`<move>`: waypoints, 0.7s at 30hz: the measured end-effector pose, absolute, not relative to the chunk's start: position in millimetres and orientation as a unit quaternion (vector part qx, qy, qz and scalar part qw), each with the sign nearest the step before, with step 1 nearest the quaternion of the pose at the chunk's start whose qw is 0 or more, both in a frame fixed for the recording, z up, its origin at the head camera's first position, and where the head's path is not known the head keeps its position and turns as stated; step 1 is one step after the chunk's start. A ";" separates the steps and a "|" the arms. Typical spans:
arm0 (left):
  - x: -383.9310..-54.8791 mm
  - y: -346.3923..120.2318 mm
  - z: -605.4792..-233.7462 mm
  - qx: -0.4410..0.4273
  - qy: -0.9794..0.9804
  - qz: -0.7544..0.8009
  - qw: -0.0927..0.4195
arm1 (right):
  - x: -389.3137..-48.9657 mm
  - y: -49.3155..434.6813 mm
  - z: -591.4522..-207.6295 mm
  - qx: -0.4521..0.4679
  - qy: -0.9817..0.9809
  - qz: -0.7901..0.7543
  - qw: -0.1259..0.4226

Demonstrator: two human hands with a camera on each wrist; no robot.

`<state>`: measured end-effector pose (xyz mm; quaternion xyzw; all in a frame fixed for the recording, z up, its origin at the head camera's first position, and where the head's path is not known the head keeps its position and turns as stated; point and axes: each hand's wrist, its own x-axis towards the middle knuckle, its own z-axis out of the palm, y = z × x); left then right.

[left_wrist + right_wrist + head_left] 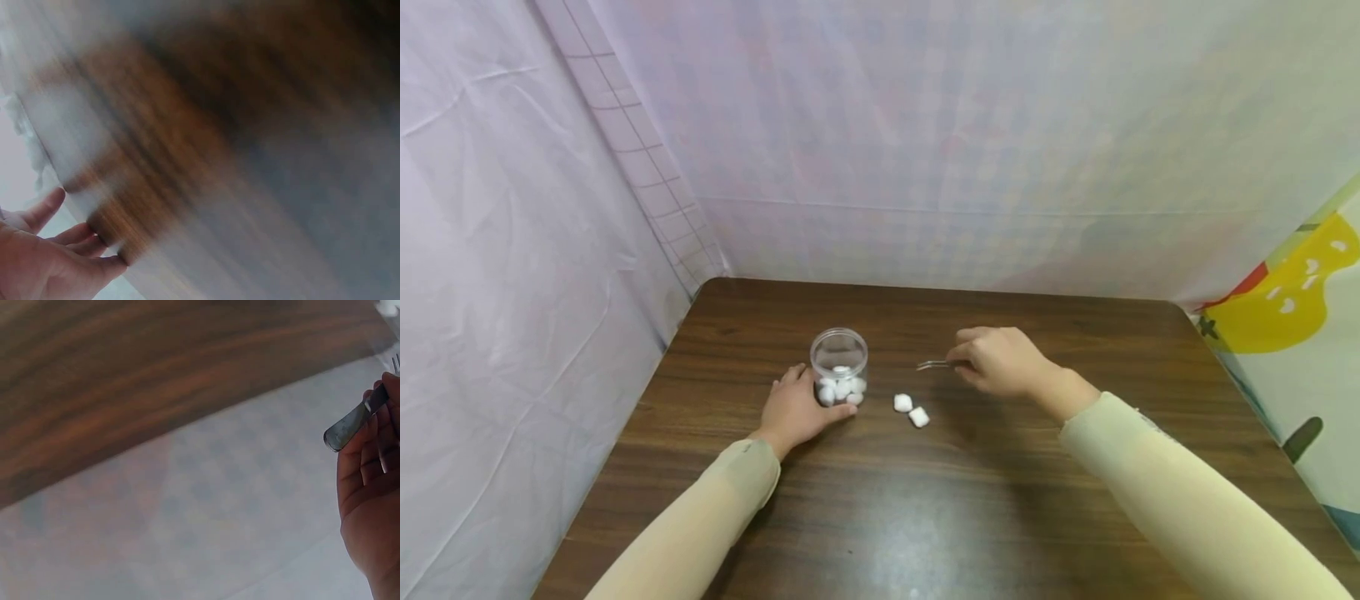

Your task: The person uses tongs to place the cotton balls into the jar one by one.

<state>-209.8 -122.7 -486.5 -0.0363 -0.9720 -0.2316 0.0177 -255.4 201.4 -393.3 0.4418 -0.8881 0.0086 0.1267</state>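
A clear round jar (pixel 839 354), its top uncovered, stands upright on the table and holds several white rounded pieces (pixel 842 387). My left hand (pixel 793 410) holds the jar low down, the thumb across its front and the fingers at its left side. In the left wrist view, the thumb and fingertips of the left hand (pixel 53 256) show at the lower left. To the right of the jar lie two small white pillow-shaped pieces (pixel 902 403), close together. My right hand (pixel 1000 360) pinches metal tweezers (pixel 934 364), with their tips pointing left toward the jar. Their broad end (pixel 347 430) shows in the right wrist view.
The dark brown wooden table (pixel 850 508) has rounded far corners. A pale cloth (pixel 925 150) hangs behind it, and another white cloth (pixel 512 292) hangs along the left. At the right is a printed sheet (pixel 1292 292) with a yellow shape.
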 end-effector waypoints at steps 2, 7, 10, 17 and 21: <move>-210.0 -122.7 -487.2 -0.037 -0.972 -0.233 0.019 | -250.1 209.0 -402.6 0.442 -0.889 0.008 0.119; -211.3 -122.7 -489.3 -0.039 -0.972 -0.231 0.024 | -239.8 220.9 -421.0 0.446 -0.889 0.018 0.106; -211.3 -123.1 -489.8 -0.040 -0.972 -0.232 0.024 | -237.2 223.5 -427.9 0.446 -0.889 0.022 0.099; -210.5 -123.3 -488.8 -0.039 -0.972 -0.230 0.019 | -231.9 221.9 -435.9 0.454 -0.885 0.029 0.096; -210.0 -123.3 -487.6 -0.040 -0.972 -0.231 0.021 | -230.3 220.3 -436.7 0.457 -0.883 0.031 0.098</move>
